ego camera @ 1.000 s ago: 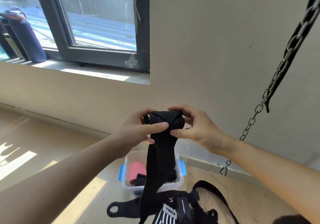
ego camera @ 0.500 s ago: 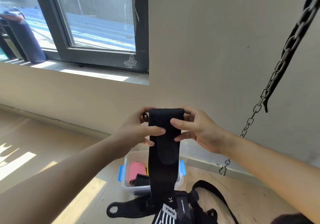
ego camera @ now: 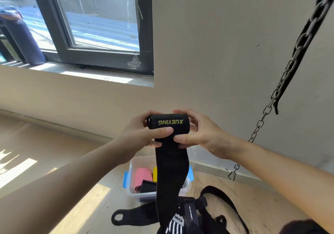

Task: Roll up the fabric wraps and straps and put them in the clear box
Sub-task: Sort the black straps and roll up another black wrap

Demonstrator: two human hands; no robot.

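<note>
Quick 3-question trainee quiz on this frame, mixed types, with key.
1. True or false: the left hand and right hand both grip the black wrap.
2. Which roll lies in the clear box? A) pink B) green C) white
3. Short answer: is the wrap fully rolled up?
Key: 1 true. 2 A, the pink roll. 3 No, a long tail hangs loose below the hands.
</note>
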